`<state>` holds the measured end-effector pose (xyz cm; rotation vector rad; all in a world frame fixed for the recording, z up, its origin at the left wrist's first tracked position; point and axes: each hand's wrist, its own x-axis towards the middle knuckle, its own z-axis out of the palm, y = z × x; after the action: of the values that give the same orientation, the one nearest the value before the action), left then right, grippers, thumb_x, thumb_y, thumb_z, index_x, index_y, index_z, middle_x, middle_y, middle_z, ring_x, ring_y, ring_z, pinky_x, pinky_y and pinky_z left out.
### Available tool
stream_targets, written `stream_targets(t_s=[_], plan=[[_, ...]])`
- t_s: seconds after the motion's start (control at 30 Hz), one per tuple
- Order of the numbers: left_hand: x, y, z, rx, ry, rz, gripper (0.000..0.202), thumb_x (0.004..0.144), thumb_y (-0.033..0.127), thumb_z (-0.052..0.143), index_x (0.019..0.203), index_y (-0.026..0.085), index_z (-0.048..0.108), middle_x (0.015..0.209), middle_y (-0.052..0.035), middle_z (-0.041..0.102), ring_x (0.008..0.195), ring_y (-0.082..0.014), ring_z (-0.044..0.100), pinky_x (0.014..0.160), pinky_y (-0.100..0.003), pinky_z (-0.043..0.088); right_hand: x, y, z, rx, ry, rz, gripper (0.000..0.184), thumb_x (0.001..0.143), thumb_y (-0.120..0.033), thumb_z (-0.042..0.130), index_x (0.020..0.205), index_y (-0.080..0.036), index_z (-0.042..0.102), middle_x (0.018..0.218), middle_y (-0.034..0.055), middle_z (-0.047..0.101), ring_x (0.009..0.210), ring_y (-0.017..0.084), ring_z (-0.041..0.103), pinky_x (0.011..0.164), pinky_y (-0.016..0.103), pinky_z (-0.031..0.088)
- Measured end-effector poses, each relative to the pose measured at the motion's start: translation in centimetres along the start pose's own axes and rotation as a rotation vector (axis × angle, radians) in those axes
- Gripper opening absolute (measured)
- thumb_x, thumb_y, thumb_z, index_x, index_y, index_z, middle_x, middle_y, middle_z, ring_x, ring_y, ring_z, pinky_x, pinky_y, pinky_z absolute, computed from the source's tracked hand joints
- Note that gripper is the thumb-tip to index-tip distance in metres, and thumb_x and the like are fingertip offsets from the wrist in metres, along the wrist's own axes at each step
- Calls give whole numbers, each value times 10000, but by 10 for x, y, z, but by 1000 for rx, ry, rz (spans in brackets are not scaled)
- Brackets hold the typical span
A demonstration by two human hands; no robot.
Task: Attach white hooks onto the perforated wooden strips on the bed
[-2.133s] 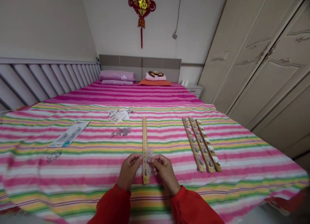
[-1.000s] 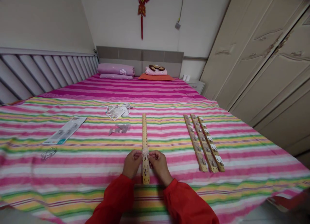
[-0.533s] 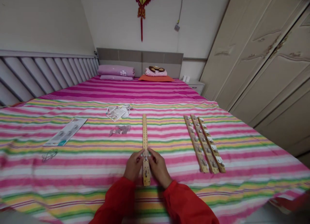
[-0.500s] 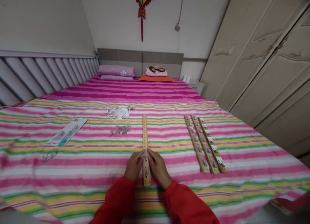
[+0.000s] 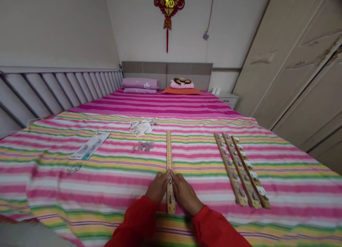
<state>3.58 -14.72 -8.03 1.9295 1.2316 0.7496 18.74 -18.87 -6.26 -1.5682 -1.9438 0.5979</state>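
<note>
A narrow wooden strip point(image 5: 169, 150) with rows of small holes lies lengthwise in front of me on the striped bedspread. Near its close end is a small metal hook point(image 5: 170, 181), and a second hook point(image 5: 170, 199) sits below it. My left hand point(image 5: 157, 187) comes from the left and my right hand point(image 5: 185, 193) from the right. Both are closed, their fingertips meeting over the strip at the upper hook, pressing or pinching there. The fingers partly cover that hook. To the left lie several loose grey, flat pieces point(image 5: 143, 146).
Three wooden strips point(image 5: 235, 165) bearing several hooks lie at the right. Towards the left are a hook package point(image 5: 91, 145) and thin clear loops point(image 5: 74, 168). Small papers point(image 5: 141, 127) lie farther back. A bed rail point(image 5: 66, 90) and wardrobe point(image 5: 291, 61) flank the bed.
The view has shifted, so everything appears farther right and slightly lower. My fingertips have drawn closer together over the strip, above the upper hook.
</note>
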Motion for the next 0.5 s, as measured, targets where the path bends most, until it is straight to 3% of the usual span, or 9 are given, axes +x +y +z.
stream_targets(t_s=[0.2, 0.27, 0.33, 0.37, 0.47, 0.5], plan=[[-1, 2, -7, -128, 0, 14, 420, 753, 352, 537, 1127, 214, 670, 722, -32, 534, 721, -186, 520, 728, -328, 471, -7, 5, 1, 158, 42, -72, 435, 913, -208, 369, 1326, -275, 487, 864, 59, 559, 736, 182, 564, 658, 272, 470], [6, 3, -20, -230, -75, -14, 388, 709, 370, 588, 1032, 195, 714, 665, -23, 562, 649, -172, 524, 645, -308, 474, -6, 9, 1, 237, 55, -81, 433, 900, -209, 386, 1309, -260, 517, 890, 71, 592, 807, 199, 583, 729, 301, 492], [17, -1, -40, -299, -56, -62, 375, 691, 375, 602, 977, 167, 726, 666, -29, 610, 611, -161, 537, 599, -290, 469, -5, 14, 1, 318, 49, -69, 432, 901, -246, 397, 1316, -253, 516, 966, 86, 630, 912, 218, 592, 831, 346, 490], [24, -4, -53, -289, 38, -79, 370, 685, 364, 603, 967, 156, 723, 697, -37, 635, 628, -161, 553, 614, -288, 473, -4, 16, 2, 351, 39, -53, 432, 908, -283, 399, 1326, -254, 506, 1030, 91, 640, 977, 226, 586, 889, 371, 473], [47, -19, -93, -30, 571, -124, 298, 647, 298, 583, 861, 138, 715, 768, -62, 658, 712, -184, 584, 716, -316, 483, -3, 21, 2, 434, 17, 0, 465, 920, -407, 391, 1353, -257, 469, 1252, 90, 593, 1168, 238, 519, 1035, 414, 374], [54, -26, -104, 18, 656, -138, 313, 637, 272, 575, 885, 132, 705, 837, -82, 658, 787, -208, 587, 783, -345, 471, -3, 21, 3, 463, 22, 12, 483, 917, -438, 393, 1360, -257, 458, 1312, 83, 560, 1215, 237, 489, 1065, 415, 342]])
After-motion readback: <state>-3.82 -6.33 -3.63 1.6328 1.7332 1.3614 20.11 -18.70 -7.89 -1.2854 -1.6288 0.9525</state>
